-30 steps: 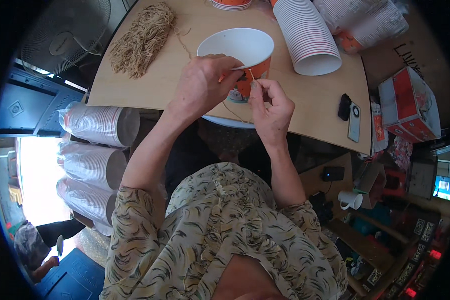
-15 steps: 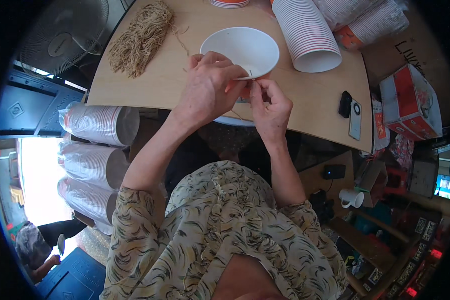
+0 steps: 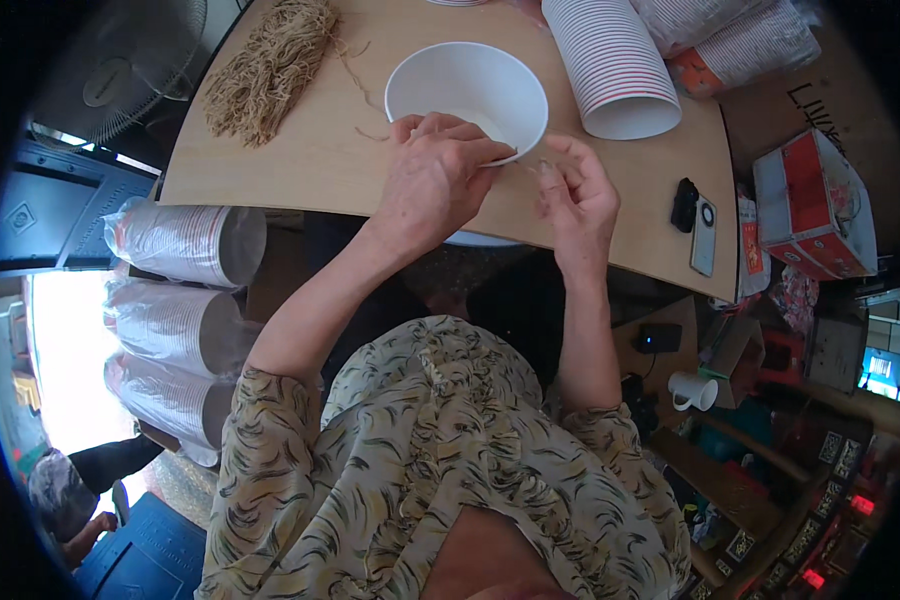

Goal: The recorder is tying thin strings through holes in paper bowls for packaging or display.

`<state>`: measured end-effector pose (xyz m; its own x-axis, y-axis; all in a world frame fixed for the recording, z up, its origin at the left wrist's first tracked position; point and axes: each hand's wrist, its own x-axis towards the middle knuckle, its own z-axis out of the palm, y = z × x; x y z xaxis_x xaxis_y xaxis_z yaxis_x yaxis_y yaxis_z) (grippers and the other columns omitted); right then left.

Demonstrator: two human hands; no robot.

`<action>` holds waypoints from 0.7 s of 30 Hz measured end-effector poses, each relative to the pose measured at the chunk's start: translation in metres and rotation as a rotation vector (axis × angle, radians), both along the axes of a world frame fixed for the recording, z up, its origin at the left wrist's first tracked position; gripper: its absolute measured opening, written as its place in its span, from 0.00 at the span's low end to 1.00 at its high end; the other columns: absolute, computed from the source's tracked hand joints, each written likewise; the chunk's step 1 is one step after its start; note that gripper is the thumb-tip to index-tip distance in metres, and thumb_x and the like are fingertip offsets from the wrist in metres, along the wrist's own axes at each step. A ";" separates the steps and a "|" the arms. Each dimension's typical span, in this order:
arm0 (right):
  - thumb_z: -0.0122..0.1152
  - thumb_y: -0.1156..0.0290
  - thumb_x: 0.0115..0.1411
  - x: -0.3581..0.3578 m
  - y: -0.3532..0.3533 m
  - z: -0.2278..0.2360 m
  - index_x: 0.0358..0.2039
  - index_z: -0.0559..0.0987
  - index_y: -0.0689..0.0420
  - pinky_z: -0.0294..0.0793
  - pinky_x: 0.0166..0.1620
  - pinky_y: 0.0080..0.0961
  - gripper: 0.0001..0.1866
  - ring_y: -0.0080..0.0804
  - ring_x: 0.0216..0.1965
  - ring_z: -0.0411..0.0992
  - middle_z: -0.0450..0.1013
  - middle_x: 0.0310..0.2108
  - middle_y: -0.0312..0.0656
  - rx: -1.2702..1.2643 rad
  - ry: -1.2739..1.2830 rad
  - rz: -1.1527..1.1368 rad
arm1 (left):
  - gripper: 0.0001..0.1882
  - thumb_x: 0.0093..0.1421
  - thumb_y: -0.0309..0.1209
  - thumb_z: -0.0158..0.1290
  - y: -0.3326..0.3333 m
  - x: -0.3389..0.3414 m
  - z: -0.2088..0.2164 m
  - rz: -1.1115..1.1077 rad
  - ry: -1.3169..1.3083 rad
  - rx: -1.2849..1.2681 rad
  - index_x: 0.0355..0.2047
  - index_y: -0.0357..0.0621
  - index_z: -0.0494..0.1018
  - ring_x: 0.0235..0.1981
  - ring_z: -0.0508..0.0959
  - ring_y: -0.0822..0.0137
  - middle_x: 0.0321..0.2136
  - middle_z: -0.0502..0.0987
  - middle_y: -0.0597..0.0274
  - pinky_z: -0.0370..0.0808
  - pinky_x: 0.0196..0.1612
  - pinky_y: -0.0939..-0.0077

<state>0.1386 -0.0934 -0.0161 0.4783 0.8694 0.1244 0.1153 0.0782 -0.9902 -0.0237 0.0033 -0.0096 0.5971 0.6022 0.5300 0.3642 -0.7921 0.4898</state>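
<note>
Left hand (image 3: 420, 185): fingers (image 3: 482, 150) grasping the near rim of a white bucket (image 3: 467, 80), whose open mouth lies directly beyond them. Whether the bucket's base rests on the worktop (image 3: 650, 215) cannot be told. Right hand (image 3: 582, 198): fingers (image 3: 551, 178) partly curled, raised just to the right of that rim, thumb and forefinger slightly parted at the tips; whether they grip anything fine cannot be told. Left of and beyond the left fingers lies a bundle of tan cord (image 3: 268, 75), with a loose strand (image 3: 354, 75) trailing between bundle and bucket. Beyond the right fingers, and to their right, a nested stack of white buckets (image 3: 615, 70) lies on its side, open end towards the person. Further right of these fingers, near the worktop's edge, a phone (image 3: 704, 247) lies just beside a small black object (image 3: 683, 205)
</note>
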 end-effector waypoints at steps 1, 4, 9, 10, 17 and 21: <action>0.62 0.76 0.65 0.001 0.002 0.005 0.50 0.78 0.59 0.67 0.26 0.17 0.13 0.14 0.21 0.66 0.72 0.21 0.31 0.022 -0.140 -0.002 | 0.10 0.54 0.31 0.62 0.000 0.001 -0.002 0.008 0.024 0.002 0.38 0.54 0.85 0.46 0.78 0.64 0.34 0.83 0.71 0.63 0.54 0.58; 0.64 0.75 0.63 0.009 0.011 0.005 0.44 0.81 0.57 0.68 0.26 0.20 0.09 0.17 0.20 0.68 0.72 0.18 0.34 -0.073 -0.464 0.036 | 0.10 0.55 0.30 0.61 0.000 0.007 -0.004 0.009 0.048 0.031 0.38 0.55 0.85 0.47 0.78 0.65 0.34 0.83 0.71 0.63 0.54 0.59; 0.66 0.71 0.61 0.012 0.024 0.014 0.36 0.83 0.56 0.71 0.28 0.29 0.05 0.31 0.21 0.74 0.75 0.20 0.41 -0.087 -0.609 0.055 | 0.07 0.55 0.32 0.63 0.003 0.009 -0.004 0.019 0.065 0.048 0.35 0.51 0.83 0.42 0.80 0.61 0.29 0.81 0.66 0.67 0.53 0.60; 0.65 0.70 0.60 0.014 0.026 0.018 0.35 0.83 0.56 0.73 0.29 0.32 0.05 0.37 0.23 0.77 0.77 0.22 0.43 -0.106 -0.683 0.070 | 0.07 0.55 0.32 0.63 0.003 0.009 -0.003 0.020 0.089 0.024 0.35 0.51 0.83 0.40 0.80 0.60 0.29 0.81 0.65 0.68 0.52 0.61; 0.62 0.64 0.60 0.038 0.052 0.073 0.33 0.84 0.49 0.76 0.30 0.39 0.06 0.45 0.28 0.79 0.78 0.22 0.45 -0.062 -1.296 0.253 | 0.06 0.56 0.34 0.61 0.022 0.018 0.011 -0.001 0.059 0.046 0.29 0.48 0.84 0.27 0.82 0.56 0.25 0.82 0.59 0.72 0.43 0.61; 0.62 0.64 0.61 0.040 0.069 0.114 0.32 0.84 0.50 0.76 0.30 0.40 0.06 0.45 0.27 0.79 0.78 0.22 0.44 0.092 -1.396 0.214 | 0.10 0.56 0.39 0.61 0.034 0.017 0.049 0.035 -0.069 0.144 0.26 0.48 0.83 0.24 0.81 0.55 0.21 0.81 0.58 0.74 0.39 0.60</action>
<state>0.1783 -0.0249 0.0974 -0.2208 0.8715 0.4379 0.9593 0.2752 -0.0639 -0.0071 0.0375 0.0389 0.5364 0.5370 0.6511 0.3620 -0.8433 0.3973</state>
